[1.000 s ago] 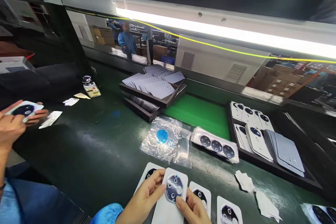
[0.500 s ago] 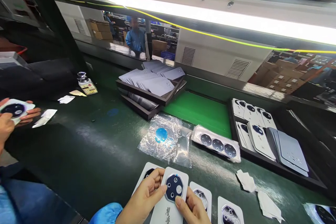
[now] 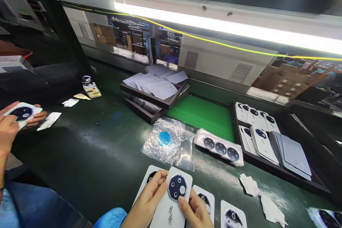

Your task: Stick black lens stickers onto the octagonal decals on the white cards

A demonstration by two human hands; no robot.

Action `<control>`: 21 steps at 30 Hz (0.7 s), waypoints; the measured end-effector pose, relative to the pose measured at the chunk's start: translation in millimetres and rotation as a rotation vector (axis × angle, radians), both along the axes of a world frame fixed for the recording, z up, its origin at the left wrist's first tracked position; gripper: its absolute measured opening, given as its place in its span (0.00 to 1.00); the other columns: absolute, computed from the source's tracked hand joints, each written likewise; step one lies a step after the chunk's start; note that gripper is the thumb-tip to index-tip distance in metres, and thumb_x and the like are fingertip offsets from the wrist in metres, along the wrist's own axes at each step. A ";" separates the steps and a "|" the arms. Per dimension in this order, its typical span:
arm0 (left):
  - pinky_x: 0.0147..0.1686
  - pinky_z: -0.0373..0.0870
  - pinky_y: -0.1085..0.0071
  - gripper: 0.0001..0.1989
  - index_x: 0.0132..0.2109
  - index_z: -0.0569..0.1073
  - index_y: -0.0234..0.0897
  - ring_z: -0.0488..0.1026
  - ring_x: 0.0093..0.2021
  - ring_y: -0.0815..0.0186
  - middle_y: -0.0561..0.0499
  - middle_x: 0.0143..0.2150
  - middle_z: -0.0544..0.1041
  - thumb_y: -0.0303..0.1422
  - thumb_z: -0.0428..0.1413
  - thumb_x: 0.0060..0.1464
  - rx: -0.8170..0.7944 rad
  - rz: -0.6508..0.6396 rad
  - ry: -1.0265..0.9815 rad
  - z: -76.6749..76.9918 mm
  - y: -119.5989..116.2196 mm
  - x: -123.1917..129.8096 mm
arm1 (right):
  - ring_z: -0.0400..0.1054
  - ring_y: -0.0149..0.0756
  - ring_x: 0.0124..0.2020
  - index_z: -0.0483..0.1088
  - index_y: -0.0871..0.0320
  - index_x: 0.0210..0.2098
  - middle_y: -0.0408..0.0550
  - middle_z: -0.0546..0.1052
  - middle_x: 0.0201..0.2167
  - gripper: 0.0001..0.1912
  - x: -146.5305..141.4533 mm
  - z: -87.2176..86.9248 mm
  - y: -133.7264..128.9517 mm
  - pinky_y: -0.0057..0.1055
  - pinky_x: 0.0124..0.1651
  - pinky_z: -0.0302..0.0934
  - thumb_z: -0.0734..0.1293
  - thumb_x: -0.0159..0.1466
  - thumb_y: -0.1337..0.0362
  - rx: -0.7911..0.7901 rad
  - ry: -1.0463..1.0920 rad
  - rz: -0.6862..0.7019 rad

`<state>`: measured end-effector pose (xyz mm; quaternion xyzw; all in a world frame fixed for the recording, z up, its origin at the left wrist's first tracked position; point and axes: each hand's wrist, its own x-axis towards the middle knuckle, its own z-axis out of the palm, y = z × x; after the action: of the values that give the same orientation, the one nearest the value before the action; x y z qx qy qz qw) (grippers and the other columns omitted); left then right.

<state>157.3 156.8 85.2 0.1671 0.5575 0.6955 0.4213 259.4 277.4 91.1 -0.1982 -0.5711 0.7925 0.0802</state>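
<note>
At far left of the frame, a co-worker's hands (image 3: 8,124) around a dark-ringed plate (image 3: 30,115). Nearby on the green tabletop (image 3: 101,171), scraps of paper (image 3: 49,121); then, further right, a yellow-labelled container (image 3: 92,89) with a silver top. At lower centre, a flat panel (image 3: 143,185), partly hidden behind the left hand (image 3: 145,201), itself closed on the left edge of a white panel (image 3: 165,210) with a dark disc near its top, thumb on the front. At upper centre, stacked trays (image 3: 144,96) of grey sheets; below them, a clear bag (image 3: 151,148) with a blue spot. At lower centre, on the white panel's right edge, the right hand (image 3: 196,208), also closed, thumb against the disc's lower rim, fingers partly hidden. Just beside, two similar panels (image 3: 232,217); above, a wrapped pack (image 3: 215,147) showing three dark discs. At right, a black tray (image 3: 319,185) of white and grey sheets; below, white paper pieces (image 3: 272,208).
</note>
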 end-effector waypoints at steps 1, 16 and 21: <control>0.47 0.67 0.67 0.29 0.50 0.70 0.40 0.72 0.44 0.60 0.47 0.44 0.76 0.57 0.57 0.51 0.035 -0.026 -0.005 1.1 -2.4 0.4 | 0.69 0.51 0.50 0.75 0.58 0.45 0.54 0.77 0.45 0.29 -0.1 -0.1 -0.2 0.44 0.57 0.59 0.73 0.54 0.42 0.002 0.002 -0.004; 0.52 0.65 0.63 0.26 0.51 0.71 0.38 0.71 0.50 0.55 0.42 0.50 0.75 0.48 0.62 0.50 0.151 0.019 0.029 -13.6 -9.0 6.9 | 0.69 0.49 0.50 0.74 0.58 0.43 0.54 0.77 0.46 0.30 3.3 -4.6 -10.7 0.41 0.55 0.62 0.72 0.53 0.40 0.033 0.027 -0.030; 0.44 0.67 0.68 0.27 0.48 0.71 0.38 0.72 0.42 0.61 0.47 0.43 0.76 0.55 0.59 0.51 0.123 0.021 -0.036 6.7 -10.9 8.7 | 0.68 0.50 0.52 0.75 0.58 0.42 0.53 0.78 0.44 0.29 2.8 -4.6 -13.5 0.41 0.58 0.60 0.73 0.54 0.40 0.076 0.053 -0.078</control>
<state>165.9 145.9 91.9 0.1742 0.5076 0.7359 0.4130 262.2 263.9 86.5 -0.1961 -0.5902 0.7716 0.1335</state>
